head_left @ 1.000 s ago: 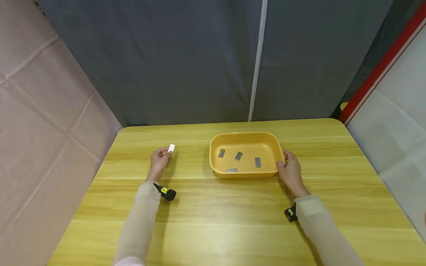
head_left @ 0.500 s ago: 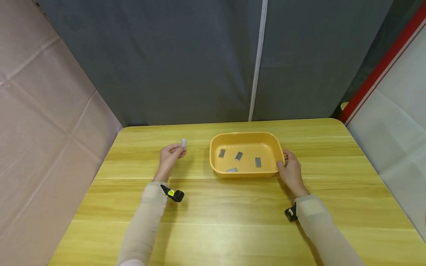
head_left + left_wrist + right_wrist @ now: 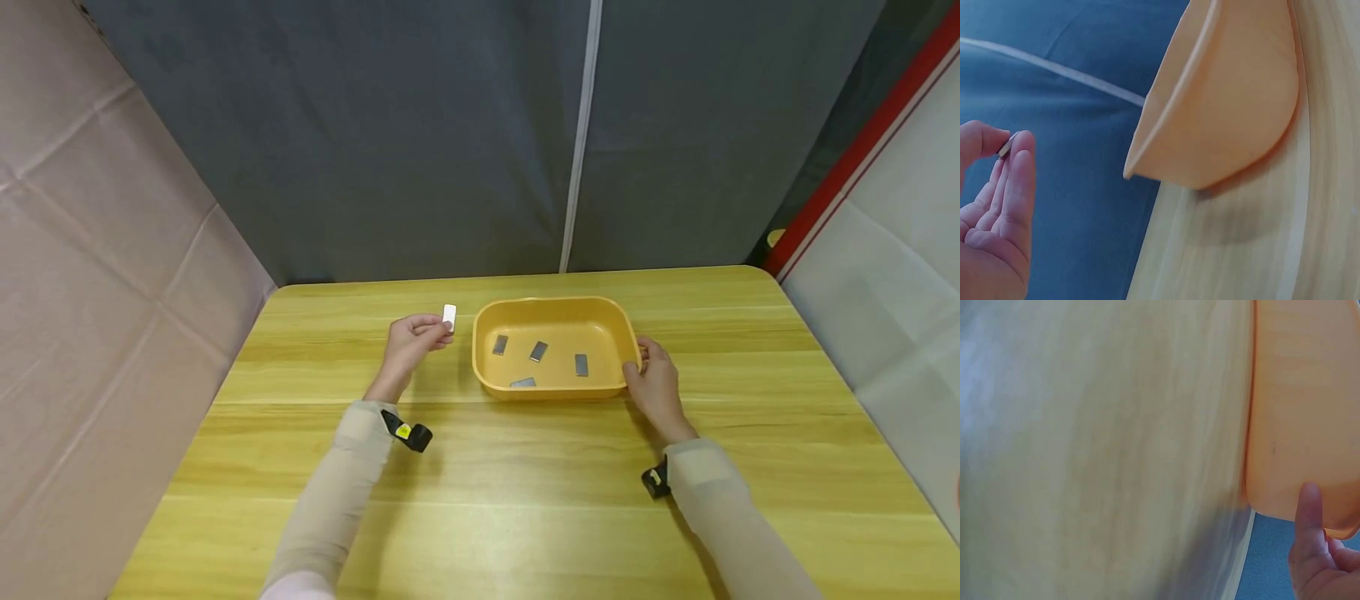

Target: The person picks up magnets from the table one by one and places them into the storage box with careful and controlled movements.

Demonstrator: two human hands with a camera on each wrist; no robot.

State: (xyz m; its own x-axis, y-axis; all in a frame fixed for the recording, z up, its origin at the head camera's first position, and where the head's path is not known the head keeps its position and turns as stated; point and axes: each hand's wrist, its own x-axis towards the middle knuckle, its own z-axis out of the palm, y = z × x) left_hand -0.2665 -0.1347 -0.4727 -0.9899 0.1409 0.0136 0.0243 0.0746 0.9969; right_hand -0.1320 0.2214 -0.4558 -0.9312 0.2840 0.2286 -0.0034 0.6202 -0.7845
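Note:
In the head view my left hand (image 3: 407,346) is left of the yellow plastic basin (image 3: 551,394), raised over the table. It pinches a small flat rectangular metal piece (image 3: 449,316) between thumb and fingertips; the left wrist view shows that metal piece (image 3: 1006,146) edge-on. My right hand (image 3: 657,392) grips the basin's right end, its thumb over the rim and the other fingers partly hidden outside. Several similar grey metal pieces (image 3: 538,352) lie spread on the basin's floor, one of them partly hidden behind the near wall.
The wood-grain table (image 3: 480,492) extends around the basin. A dark grey curtain (image 3: 420,150) hangs behind the far edge. Pale cloth walls (image 3: 112,292) stand on both sides, the right one with a red border (image 3: 870,146).
My left hand has moved right, toward the basin's left end, carrying the metal piece. The right hand, the basin and the pieces inside it stay where they were.

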